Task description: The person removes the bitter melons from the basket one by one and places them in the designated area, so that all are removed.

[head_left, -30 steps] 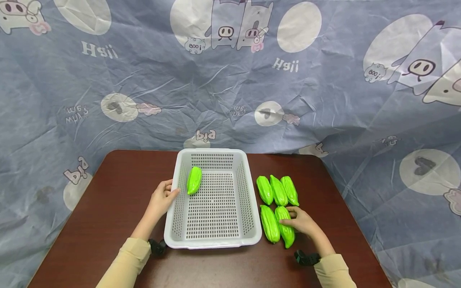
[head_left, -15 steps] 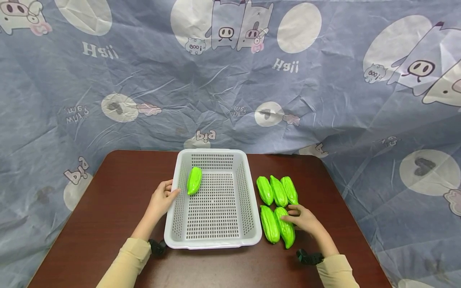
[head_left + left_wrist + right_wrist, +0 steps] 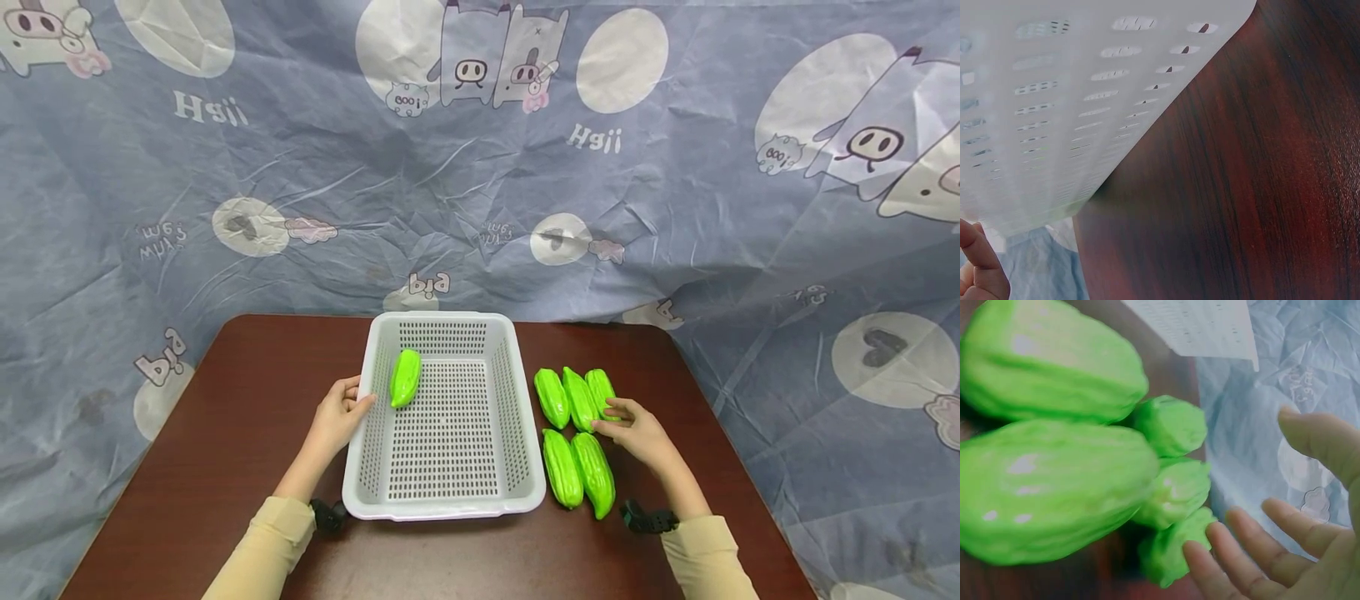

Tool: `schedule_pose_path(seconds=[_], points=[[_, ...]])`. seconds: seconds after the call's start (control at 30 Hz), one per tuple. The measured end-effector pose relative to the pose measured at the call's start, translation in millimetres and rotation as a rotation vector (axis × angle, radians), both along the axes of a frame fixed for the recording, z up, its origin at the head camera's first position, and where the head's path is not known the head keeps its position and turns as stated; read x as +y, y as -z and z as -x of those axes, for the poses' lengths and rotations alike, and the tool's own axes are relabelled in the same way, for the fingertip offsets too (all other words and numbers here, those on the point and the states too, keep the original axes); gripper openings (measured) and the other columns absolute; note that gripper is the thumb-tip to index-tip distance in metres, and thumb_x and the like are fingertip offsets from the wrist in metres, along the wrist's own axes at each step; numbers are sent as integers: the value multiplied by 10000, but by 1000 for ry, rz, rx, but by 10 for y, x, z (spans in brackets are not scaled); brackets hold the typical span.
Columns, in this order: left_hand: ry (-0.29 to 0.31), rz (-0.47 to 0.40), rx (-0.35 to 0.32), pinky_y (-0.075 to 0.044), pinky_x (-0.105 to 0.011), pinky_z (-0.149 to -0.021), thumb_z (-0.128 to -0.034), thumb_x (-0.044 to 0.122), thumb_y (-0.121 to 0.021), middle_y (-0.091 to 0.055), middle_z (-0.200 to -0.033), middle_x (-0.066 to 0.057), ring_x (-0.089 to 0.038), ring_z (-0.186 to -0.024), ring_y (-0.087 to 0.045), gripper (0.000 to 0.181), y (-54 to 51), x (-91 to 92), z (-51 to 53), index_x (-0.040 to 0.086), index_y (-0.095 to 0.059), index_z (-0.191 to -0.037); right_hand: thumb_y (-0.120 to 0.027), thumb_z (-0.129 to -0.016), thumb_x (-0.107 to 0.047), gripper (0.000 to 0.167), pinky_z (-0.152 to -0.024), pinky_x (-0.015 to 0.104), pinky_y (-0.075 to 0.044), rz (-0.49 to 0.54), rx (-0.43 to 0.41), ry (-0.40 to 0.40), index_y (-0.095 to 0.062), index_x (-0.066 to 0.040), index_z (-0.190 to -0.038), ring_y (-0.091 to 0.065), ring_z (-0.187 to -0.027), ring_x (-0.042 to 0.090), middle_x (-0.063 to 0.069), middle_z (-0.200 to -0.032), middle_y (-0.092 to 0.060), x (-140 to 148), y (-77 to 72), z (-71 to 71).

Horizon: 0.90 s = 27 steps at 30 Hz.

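The left hand (image 3: 341, 410) holds the left rim of a pale grey plastic basket (image 3: 442, 506), its thumb over the edge and its fingers on the outer side. Inside the basket, near the back left, lies one bright green bitter gourd (image 3: 406, 377). To the right of the basket several more gourds rest on the table: three in a back row, with the middle gourd (image 3: 581, 399) among them, and a front pair including a curved gourd (image 3: 594, 475). Above the back right gourd (image 3: 601, 392) hovers the right hand (image 3: 637, 433), fingers extended and holding nothing; contact cannot be told.
A dark reddish-brown wooden table (image 3: 247, 400) bears everything. Its back edge meets a hanging blue-grey printed cloth (image 3: 450, 183). The basket's perforated side wall (image 3: 1054, 125) fills the upper left of the left wrist view.
The right hand has let go of the curved front gourd and moved up and back towards the back right gourd. The left hand and basket have stayed put.
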<state>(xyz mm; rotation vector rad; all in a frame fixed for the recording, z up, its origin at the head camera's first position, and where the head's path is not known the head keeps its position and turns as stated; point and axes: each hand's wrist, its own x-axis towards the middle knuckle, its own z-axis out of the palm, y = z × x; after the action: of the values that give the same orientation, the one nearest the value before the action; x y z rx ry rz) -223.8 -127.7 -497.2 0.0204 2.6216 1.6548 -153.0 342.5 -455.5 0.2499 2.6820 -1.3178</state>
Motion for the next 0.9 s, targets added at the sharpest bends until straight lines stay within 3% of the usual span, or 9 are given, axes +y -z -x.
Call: schedule_pose_path(seconds=[0.3,0.9], points=[[-9,6,-2,-592,-350,-717,-977,170,-625,-608,-1183,-237,-251,-896,-687,540,-2,0,-14,-33,-406,-1427,-682,-927,-397,729,-979,498,-503,7,168,47,-374,-50,-1490,-505,-1297,391,219,-1434,-490,-182,-140,208],[-7,-10,-4,-594,-363,-720,-978,166,-623,-599,-1206,-236,-265,-908,-684,536,-19,18,-12,-21,-405,-1431,-690,-919,-404,742,-1046,513,-452,117,251,40,-359,-105,-1512,-467,-1333,347,171,-1475,-464,-584,-386,530]])
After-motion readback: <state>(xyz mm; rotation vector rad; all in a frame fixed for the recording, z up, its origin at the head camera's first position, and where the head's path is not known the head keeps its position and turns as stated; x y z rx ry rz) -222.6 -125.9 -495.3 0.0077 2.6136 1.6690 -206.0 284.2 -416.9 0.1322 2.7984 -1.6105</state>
